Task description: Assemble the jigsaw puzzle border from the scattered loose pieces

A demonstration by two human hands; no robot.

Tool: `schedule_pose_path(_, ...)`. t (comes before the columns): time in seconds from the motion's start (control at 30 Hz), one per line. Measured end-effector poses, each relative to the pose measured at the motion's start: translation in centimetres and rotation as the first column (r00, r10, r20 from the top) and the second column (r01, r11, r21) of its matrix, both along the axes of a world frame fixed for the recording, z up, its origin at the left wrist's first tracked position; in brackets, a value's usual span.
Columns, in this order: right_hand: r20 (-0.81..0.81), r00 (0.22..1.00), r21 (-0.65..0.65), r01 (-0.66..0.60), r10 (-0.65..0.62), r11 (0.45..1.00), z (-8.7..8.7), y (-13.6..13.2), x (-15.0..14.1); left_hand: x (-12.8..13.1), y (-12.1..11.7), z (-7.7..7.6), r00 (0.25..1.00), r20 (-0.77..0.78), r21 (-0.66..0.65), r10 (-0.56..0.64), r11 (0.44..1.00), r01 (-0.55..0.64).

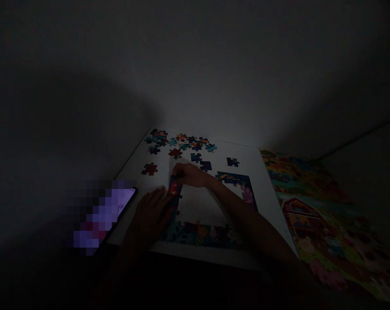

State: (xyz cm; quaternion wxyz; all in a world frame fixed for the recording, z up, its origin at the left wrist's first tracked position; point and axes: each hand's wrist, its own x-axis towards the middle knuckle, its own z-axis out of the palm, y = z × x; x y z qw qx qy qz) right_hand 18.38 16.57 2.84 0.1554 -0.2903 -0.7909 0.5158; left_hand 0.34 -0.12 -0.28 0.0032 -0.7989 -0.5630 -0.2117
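Note:
A jigsaw frame lies on a white board [246, 161], with a colourful bottom strip [201, 236] and a blue corner section [235, 181]. My right hand [190, 175] reaches across from the lower right, its fingers on top of a dark left-edge strip [174, 190]. Against that strip's lower side rests my left hand [151, 215], fingers together. Loose pieces lie in a heap [178, 142] at the far edge. Nearer stand dark red pieces [149, 169] and a dark blue piece [205, 165]. Dim light hides the finer detail.
A phone [117, 211] with a pixelated, lit screen lies at the board's left edge. To the right lies a large colourful picture sheet [324, 232] showing a red barn. Pale walls rise behind the board.

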Motion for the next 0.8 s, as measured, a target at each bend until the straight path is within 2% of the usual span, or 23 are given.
schedule_pose_path(0.2, 0.047, 0.999, 0.088, -0.006, 0.002, 0.996, 0.0, 0.0, 0.1, -0.1, 0.3, 0.0, 0.998, 0.035, -0.018, 0.052, 0.999, -0.051)
schedule_pose_path(0.4, 0.091, 0.996, 0.123, 0.008, -0.019, 0.992, 0.1, -0.2, 0.0, 0.2, 1.0, -0.1, 0.993, -0.055, -0.049, 0.101, 0.993, -0.104)
schedule_pose_path(0.53, 0.127, 0.99, 0.207, 0.029, -0.056, 0.978, 0.3, -0.3, -0.1, 0.5, 1.8, 0.2, 0.988, -0.063, -0.028, 0.14, 0.989, -0.142)
schedule_pose_path(0.63, 0.148, 0.986, 0.263, 0.036, -0.077, 0.964, 0.5, -0.3, -0.1, 0.5, 2.0, 0.3, 0.987, -0.082, -0.005, 0.138, 0.99, -0.139)
schedule_pose_path(0.8, 0.17, 0.985, 0.265, -0.013, -0.033, 0.964, 0.4, -0.1, -0.1, 0.5, 1.7, 0.2, 0.99, -0.08, 0.004, 0.117, 0.993, -0.117)
